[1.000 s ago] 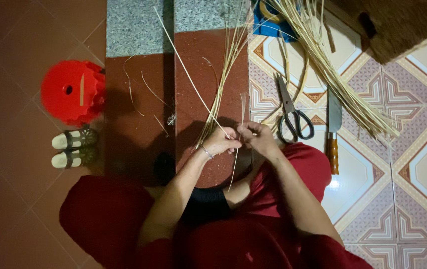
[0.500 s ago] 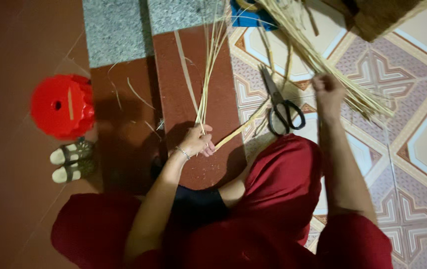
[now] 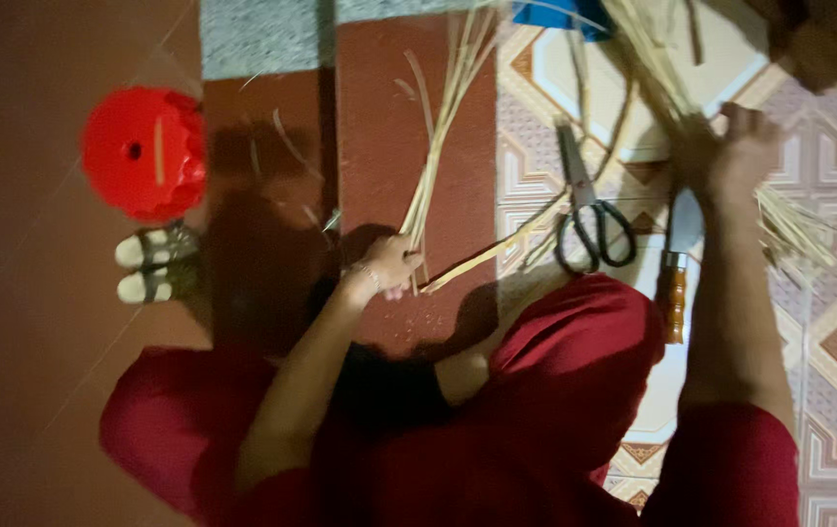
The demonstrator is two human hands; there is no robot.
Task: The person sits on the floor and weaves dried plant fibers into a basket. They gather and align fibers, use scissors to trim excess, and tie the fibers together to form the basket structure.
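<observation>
On floor: left hand point(image 3: 387, 268) closed around thin straw strips point(image 3: 443, 127). Right hand point(image 3: 731, 146) grabs straw pile point(image 3: 789, 229). Strips light, bendy; hold near ends.

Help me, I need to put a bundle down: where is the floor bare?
Bare: brown floor left of the red stool and sandals. Crowded: patterned tiles around scissors, knife and strips by the right hand.
</observation>
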